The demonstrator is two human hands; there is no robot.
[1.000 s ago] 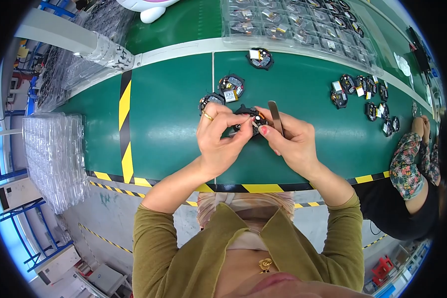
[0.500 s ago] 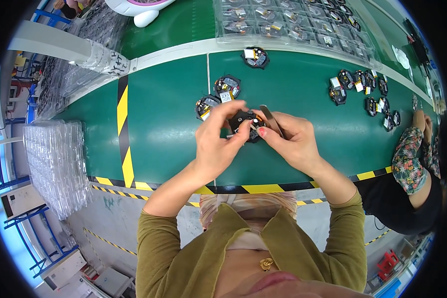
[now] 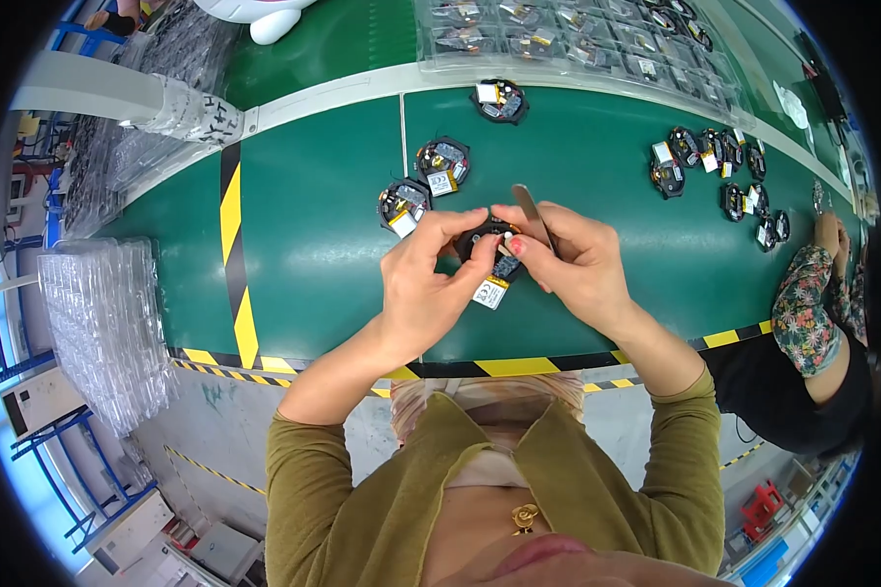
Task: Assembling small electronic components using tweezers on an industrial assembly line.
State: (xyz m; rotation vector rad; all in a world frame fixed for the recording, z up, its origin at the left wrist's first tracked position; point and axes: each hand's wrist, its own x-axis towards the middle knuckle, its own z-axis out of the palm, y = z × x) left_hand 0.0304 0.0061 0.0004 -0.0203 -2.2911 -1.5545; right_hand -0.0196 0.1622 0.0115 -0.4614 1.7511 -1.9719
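Between my hands, above the green table, is a round black electronic assembly (image 3: pixel 474 236) with a circuit board and small parts inside. My left hand (image 3: pixel 423 284) is closed on its left edge, thumb and fingers pinching it. A silver-white pouch battery (image 3: pixel 489 293) with a yellow edge hangs from the near side of the assembly. My right hand (image 3: pixel 585 272) is closed round metal tweezers (image 3: pixel 528 207), whose broad end points up and away. Its thumb and index finger also touch the assembly's right side. My fingers hide the tweezers' tips and part of the board.
Similar round assemblies (image 3: pixel 443 164) with batteries lie beyond my hands, and several more (image 3: pixel 709 152) at the right. Clear trays of assemblies (image 3: pixel 578 44) stand at the back. Stacked empty clear trays (image 3: pixel 103 328) are at the left. A co-worker's sleeve (image 3: pixel 808 313) shows at the right edge.
The assembly has turned in my fingers, and its battery now shows at the near side. My left index finger has come down onto the assembly's far edge. The view has shifted slightly.
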